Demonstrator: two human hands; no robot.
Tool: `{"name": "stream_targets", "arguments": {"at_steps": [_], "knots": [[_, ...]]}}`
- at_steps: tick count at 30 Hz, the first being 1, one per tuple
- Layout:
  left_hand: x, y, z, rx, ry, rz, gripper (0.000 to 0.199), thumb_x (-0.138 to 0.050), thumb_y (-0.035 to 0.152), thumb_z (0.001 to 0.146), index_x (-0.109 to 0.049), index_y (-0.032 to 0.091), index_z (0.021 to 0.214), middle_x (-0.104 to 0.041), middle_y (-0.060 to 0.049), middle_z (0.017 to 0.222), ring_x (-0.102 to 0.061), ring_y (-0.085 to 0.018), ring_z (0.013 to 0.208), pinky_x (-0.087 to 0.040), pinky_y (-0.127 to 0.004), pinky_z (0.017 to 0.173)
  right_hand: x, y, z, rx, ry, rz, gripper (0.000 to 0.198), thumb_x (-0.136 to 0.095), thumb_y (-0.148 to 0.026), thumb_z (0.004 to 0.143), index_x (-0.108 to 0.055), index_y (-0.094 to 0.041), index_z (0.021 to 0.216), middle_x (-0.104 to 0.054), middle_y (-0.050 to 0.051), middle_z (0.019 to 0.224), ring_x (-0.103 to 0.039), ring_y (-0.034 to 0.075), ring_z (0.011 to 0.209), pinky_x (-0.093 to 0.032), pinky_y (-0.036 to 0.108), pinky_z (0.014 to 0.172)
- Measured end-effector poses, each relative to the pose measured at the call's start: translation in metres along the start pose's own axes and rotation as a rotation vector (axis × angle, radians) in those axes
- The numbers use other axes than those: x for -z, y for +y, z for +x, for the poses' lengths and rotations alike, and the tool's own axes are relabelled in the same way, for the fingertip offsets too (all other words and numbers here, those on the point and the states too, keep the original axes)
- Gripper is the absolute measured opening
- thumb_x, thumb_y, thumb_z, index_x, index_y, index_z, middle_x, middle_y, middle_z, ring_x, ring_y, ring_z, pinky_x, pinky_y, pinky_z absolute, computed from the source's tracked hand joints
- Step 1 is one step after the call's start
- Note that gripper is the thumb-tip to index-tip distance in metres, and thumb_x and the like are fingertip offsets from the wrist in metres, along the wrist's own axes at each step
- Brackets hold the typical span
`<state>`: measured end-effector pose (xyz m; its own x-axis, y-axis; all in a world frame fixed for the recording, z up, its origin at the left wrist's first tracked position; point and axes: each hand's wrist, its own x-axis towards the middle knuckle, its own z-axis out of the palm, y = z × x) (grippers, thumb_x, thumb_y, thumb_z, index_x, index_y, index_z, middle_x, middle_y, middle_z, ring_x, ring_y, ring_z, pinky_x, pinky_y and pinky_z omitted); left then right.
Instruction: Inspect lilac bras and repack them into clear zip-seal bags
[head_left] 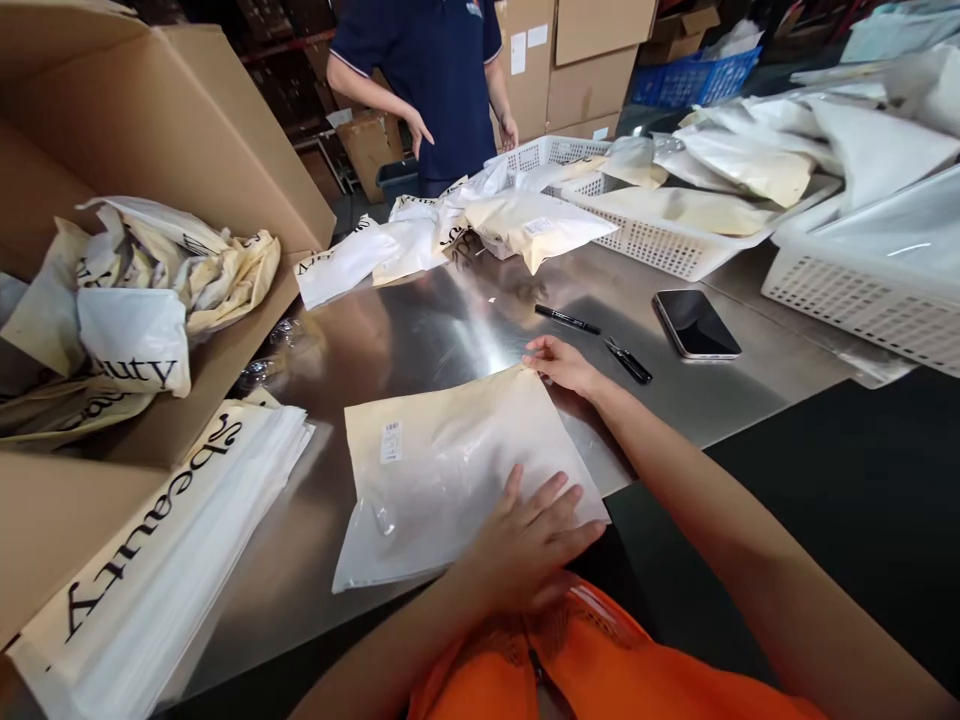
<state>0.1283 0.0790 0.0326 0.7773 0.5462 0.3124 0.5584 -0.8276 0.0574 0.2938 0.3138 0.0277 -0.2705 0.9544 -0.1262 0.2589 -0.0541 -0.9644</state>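
Note:
A whitish plastic mailing bag [442,470] with a small printed label [391,442] lies flat on the metal table in front of me. My left hand [532,540] rests on its lower right part, fingers spread and stretched out. At the bag's upper right corner, my right hand [559,365] has its thumb and fingers closed on the edge. Just beyond that hand are a black marker [567,319] and small black-handled snips [628,361]. What the bag contains cannot be made out.
An open cardboard box [247,130] with crumpled bags stands left, beside a stack of printed bags [180,540]. A phone [696,324] lies right. Filled bags [532,222] and white baskets [675,250] line the far side, where a person [442,90] in navy stands.

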Motion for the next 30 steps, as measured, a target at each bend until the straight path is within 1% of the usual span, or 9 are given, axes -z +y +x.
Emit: {"name": "stream_targets", "arguments": {"at_steps": [2, 5, 8, 10, 14, 20, 23, 26, 30], "knots": [[0.013, 0.009, -0.021, 0.069, 0.145, 0.014, 0.045, -0.056, 0.036, 0.091, -0.054, 0.019, 0.133, -0.057, -0.010, 0.139, -0.036, -0.029, 0.142, -0.023, -0.054, 0.119, 0.008, 0.000, -0.021, 0.028, 0.054, 0.060, 0.045, -0.070, -0.051, 0.075, -0.054, -0.021, 0.105, -0.060, 0.002, 0.096, -0.059, 0.013, 0.078, -0.052, 0.025, 0.068], [0.031, 0.014, -0.068, 0.304, 0.321, 0.050, 0.030, -0.062, 0.015, 0.086, -0.062, 0.014, 0.116, -0.069, -0.012, 0.117, -0.052, -0.027, 0.128, -0.041, -0.044, 0.110, 0.025, 0.009, -0.069, 0.108, 0.151, 0.122, 0.048, -0.072, -0.057, 0.075, -0.057, -0.023, 0.105, -0.060, 0.005, 0.107, -0.061, 0.017, 0.091, -0.055, 0.028, 0.071], [0.038, 0.009, -0.111, 0.498, 0.406, 0.162, 0.030, -0.067, 0.005, 0.081, -0.064, 0.013, 0.110, -0.071, -0.011, 0.105, -0.061, -0.025, 0.112, -0.048, -0.037, 0.097, 0.038, 0.034, -0.118, 0.126, 0.328, 0.069, 0.042, -0.071, -0.057, 0.077, -0.061, -0.021, 0.096, -0.064, 0.004, 0.093, -0.062, 0.017, 0.081, -0.055, 0.029, 0.068], [0.035, 0.004, -0.127, 0.548, 0.415, 0.208, 0.032, -0.070, 0.005, 0.079, -0.064, 0.012, 0.110, -0.071, -0.012, 0.103, -0.063, -0.024, 0.105, -0.049, -0.036, 0.092, 0.040, 0.052, -0.143, 0.084, 0.440, -0.055, 0.039, -0.068, -0.056, 0.081, -0.063, -0.020, 0.094, -0.065, 0.004, 0.082, -0.061, 0.015, 0.069, -0.053, 0.027, 0.063], [0.025, -0.001, -0.125, 0.517, 0.323, 0.233, 0.027, -0.069, 0.011, 0.083, -0.065, 0.012, 0.109, -0.071, -0.013, 0.103, -0.063, -0.027, 0.104, -0.045, -0.041, 0.093, 0.029, 0.064, -0.171, 0.119, 0.533, -0.268, 0.031, -0.064, -0.049, 0.087, -0.067, -0.020, 0.094, -0.067, 0.004, 0.078, -0.061, 0.015, 0.065, -0.049, 0.027, 0.060], [0.033, -0.001, -0.115, 0.504, 0.281, 0.252, 0.019, -0.066, 0.019, 0.088, -0.067, 0.013, 0.106, -0.073, -0.011, 0.102, -0.064, -0.028, 0.101, -0.041, -0.043, 0.092, 0.002, 0.037, -0.194, 0.361, 0.432, -0.413, 0.011, -0.063, -0.032, 0.091, -0.066, -0.021, 0.091, -0.065, 0.002, 0.080, -0.060, 0.013, 0.063, -0.048, 0.025, 0.059], [0.041, 0.003, -0.118, 0.546, 0.195, 0.232, 0.017, -0.060, 0.022, 0.092, -0.067, 0.016, 0.107, -0.074, -0.008, 0.102, -0.064, -0.025, 0.099, -0.043, -0.040, 0.089, -0.006, 0.035, -0.210, 0.504, 0.421, -0.461, 0.001, -0.063, -0.022, 0.089, -0.064, -0.022, 0.091, -0.063, 0.001, 0.078, -0.061, 0.014, 0.068, -0.048, 0.027, 0.063], [0.045, 0.007, -0.119, 0.527, 0.076, 0.235, 0.018, -0.057, 0.019, 0.093, -0.066, 0.015, 0.108, -0.073, -0.006, 0.105, -0.065, -0.022, 0.096, -0.046, -0.036, 0.085, -0.010, 0.038, -0.221, 0.605, 0.390, -0.441, 0.007, -0.064, -0.018, 0.087, -0.064, -0.024, 0.090, -0.063, 0.000, 0.075, -0.062, 0.016, 0.067, -0.048, 0.029, 0.061], [0.043, 0.007, -0.116, 0.411, -0.073, 0.313, 0.025, -0.050, 0.008, 0.089, -0.064, 0.009, 0.110, -0.073, -0.010, 0.101, -0.065, -0.022, 0.088, -0.051, -0.033, 0.071, -0.015, 0.033, -0.224, 0.644, 0.320, -0.412, 0.010, -0.062, -0.019, 0.086, -0.064, -0.029, 0.089, -0.065, -0.001, 0.073, -0.063, 0.019, 0.064, -0.048, 0.034, 0.057]]}}
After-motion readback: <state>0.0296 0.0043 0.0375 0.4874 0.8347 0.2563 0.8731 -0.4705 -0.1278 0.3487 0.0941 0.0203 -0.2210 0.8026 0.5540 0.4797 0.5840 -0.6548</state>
